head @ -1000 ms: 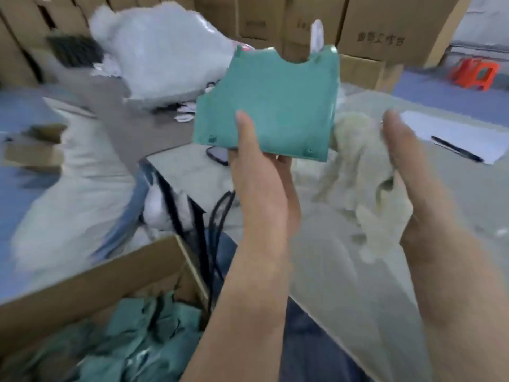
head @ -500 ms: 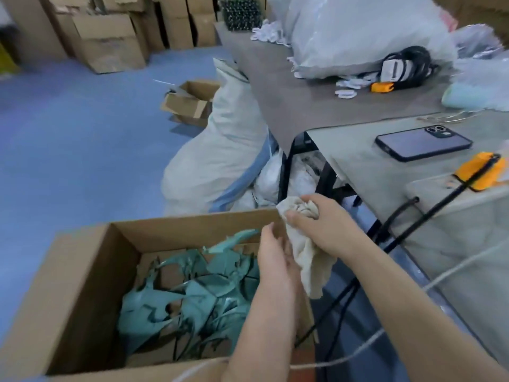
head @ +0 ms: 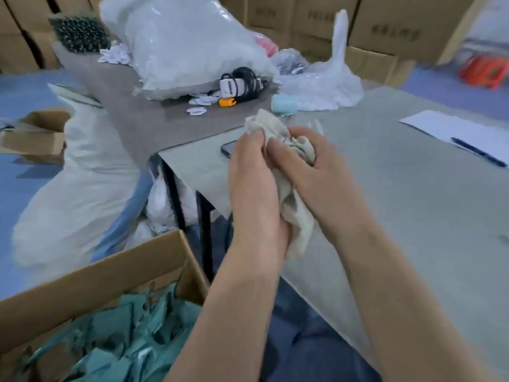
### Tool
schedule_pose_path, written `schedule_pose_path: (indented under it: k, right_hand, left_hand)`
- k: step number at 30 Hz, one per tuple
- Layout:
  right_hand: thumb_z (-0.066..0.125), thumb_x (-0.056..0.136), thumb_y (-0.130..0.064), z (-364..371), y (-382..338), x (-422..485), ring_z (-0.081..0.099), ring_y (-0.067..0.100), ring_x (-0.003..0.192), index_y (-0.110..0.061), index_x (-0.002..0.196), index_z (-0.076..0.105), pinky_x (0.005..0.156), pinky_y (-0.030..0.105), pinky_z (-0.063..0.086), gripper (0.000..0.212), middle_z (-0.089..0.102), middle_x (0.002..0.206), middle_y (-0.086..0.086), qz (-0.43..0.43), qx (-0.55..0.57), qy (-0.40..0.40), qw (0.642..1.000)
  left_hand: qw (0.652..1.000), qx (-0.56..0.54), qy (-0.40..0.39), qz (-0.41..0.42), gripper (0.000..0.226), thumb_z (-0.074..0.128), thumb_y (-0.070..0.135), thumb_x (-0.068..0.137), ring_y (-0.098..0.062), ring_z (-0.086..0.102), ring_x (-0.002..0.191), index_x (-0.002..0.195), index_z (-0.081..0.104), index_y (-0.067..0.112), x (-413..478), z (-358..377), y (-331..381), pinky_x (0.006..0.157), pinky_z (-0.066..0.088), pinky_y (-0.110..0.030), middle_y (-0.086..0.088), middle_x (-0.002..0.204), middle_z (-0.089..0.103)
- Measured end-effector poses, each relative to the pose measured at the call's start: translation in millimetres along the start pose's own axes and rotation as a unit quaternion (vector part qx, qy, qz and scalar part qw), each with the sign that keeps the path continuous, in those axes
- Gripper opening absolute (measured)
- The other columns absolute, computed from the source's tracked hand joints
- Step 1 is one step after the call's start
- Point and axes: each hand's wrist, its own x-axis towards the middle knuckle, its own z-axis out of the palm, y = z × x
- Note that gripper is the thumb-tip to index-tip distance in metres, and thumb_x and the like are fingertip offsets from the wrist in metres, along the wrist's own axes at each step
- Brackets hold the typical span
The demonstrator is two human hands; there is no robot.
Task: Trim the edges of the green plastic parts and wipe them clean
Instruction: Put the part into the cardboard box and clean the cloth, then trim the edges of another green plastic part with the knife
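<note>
The left grip (head: 256,188) and the right grip (head: 314,172) are closed together around a crumpled off-white cloth rag (head: 298,219). The left thumb presses on its upper fold and the right fingers curl over the bunched part. A loose tail of rag hangs down between the wrists. Below and left of the grips, teal-green plastic parts (head: 118,340) lie heaped in an open brown cardboard box (head: 110,268), well apart from the rag. The grey-green table (head: 413,216) spreads under and right of the grips. A dark smartphone (head: 227,148) lies just behind the left grip, partly hidden. Far right lie a white paper sheet (head: 440,128) and a blue pen (head: 479,154).
</note>
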Motion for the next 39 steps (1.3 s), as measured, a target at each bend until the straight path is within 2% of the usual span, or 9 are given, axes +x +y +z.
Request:
schedule_pose_path:
  k: [4,9,15,19,24,28,33,37,39]
  right_hand:
    - [0.063,0.094,-0.027,-100.9,-3.9,-22.6,0.063,0.009,0.081,-0.021,0.099,0.065,0.080,0.034,0.051,0.008,0.067,0.085,-0.005,0.022,-0.008,0.136,0.990]
    - [0.060,0.094,-0.034,-229.4,10.7,-86.1,0.059,0.000,0.061,-0.027,0.088,0.063,0.051,0.016,0.043,0.010,0.063,0.066,-0.015,0.096,-0.091,0.312,0.941]
    - [0.053,0.093,-0.028,-341.6,48.5,-166.2,0.058,0.021,0.078,-0.016,0.085,0.056,0.070,0.032,0.044,0.014,0.061,0.077,0.001,0.237,-0.203,0.423,0.851]
    - [0.053,0.094,-0.021,-374.2,78.1,-184.7,0.060,0.030,0.104,-0.012,0.105,0.055,0.084,0.034,0.046,0.014,0.066,0.105,0.011,0.314,-0.209,0.404,0.833]
    - [0.053,0.089,-0.019,-409.1,99.1,-171.2,0.056,0.039,0.116,-0.011,0.122,0.059,0.098,0.047,0.047,0.035,0.062,0.122,0.022,0.367,-0.252,0.360,0.820]
    - [0.053,0.093,-0.025,-446.8,109.3,-141.8,0.045,0.033,0.129,-0.013,0.133,0.053,0.108,0.041,0.036,0.041,0.052,0.137,0.015,0.305,-0.287,0.439,0.795]
    - [0.050,0.098,-0.021,-494.2,146.1,-73.5,0.046,0.025,0.129,-0.013,0.138,0.047,0.103,0.031,0.035,0.041,0.049,0.141,0.012,0.285,-0.215,0.450,0.818]
    - [0.048,0.095,-0.011,-525.1,180.8,-28.2,0.046,0.024,0.130,-0.012,0.139,0.047,0.100,0.031,0.036,0.044,0.047,0.144,0.009,0.319,-0.242,0.422,0.813]
    - [0.049,0.093,-0.009,-535.4,197.5,-8.9,0.046,0.024,0.130,-0.011,0.140,0.046,0.102,0.032,0.037,0.047,0.047,0.145,0.009,0.321,-0.247,0.407,0.819]
  left_hand:
    - [0.990,0.055,-0.126,-0.038,0.035,0.053,0.035,0.074,-0.028,0.063,0.095,0.096,0.060,0.008,-24.7,90.7,-57.1,0.096,0.048,-0.046,-0.015,0.097,0.061]
    - [0.942,0.123,-0.268,-0.161,0.010,0.051,0.015,0.086,-0.024,0.062,0.080,0.086,0.057,0.007,-83.9,171.1,-158.0,0.081,0.051,-0.037,-0.013,0.083,0.062]
    - [0.869,0.293,-0.339,-0.208,0.017,0.049,0.004,0.088,-0.025,0.058,0.084,0.101,0.057,-0.003,-149.2,230.0,-272.4,0.076,0.049,-0.036,-0.021,0.095,0.061]
    - [0.829,0.418,-0.319,-0.191,0.049,0.056,0.020,0.088,-0.032,0.056,0.116,0.134,0.043,0.009,-168.8,247.4,-327.1,0.101,0.045,-0.043,-0.017,0.130,0.054]
    - [0.773,0.530,-0.339,-0.078,0.038,0.053,0.030,0.089,-0.026,0.050,0.122,0.126,0.055,0.023,-156.7,271.8,-363.3,0.106,0.038,-0.042,-0.006,0.137,0.047]
    - [0.807,0.475,-0.335,-0.106,0.029,0.051,0.021,0.091,-0.021,0.054,0.114,0.119,0.056,0.017,-126.7,300.5,-390.2,0.097,0.043,-0.032,-0.006,0.136,0.047]
    - [0.847,0.405,-0.299,-0.170,0.008,0.046,0.011,0.091,-0.017,0.053,0.086,0.097,0.052,0.013,-83.2,332.6,-427.4,0.061,0.040,-0.023,-0.004,0.096,0.057]
    - [0.844,0.433,-0.283,-0.139,0.021,0.046,0.014,0.093,-0.017,0.053,0.090,0.112,0.054,0.010,-41.5,359.6,-452.7,0.070,0.041,-0.022,-0.002,0.100,0.056]
    - [0.855,0.422,-0.262,-0.148,0.018,0.044,0.012,0.094,-0.018,0.049,0.083,0.109,0.053,0.010,-24.4,370.2,-462.3,0.055,0.040,-0.019,0.000,0.087,0.054]
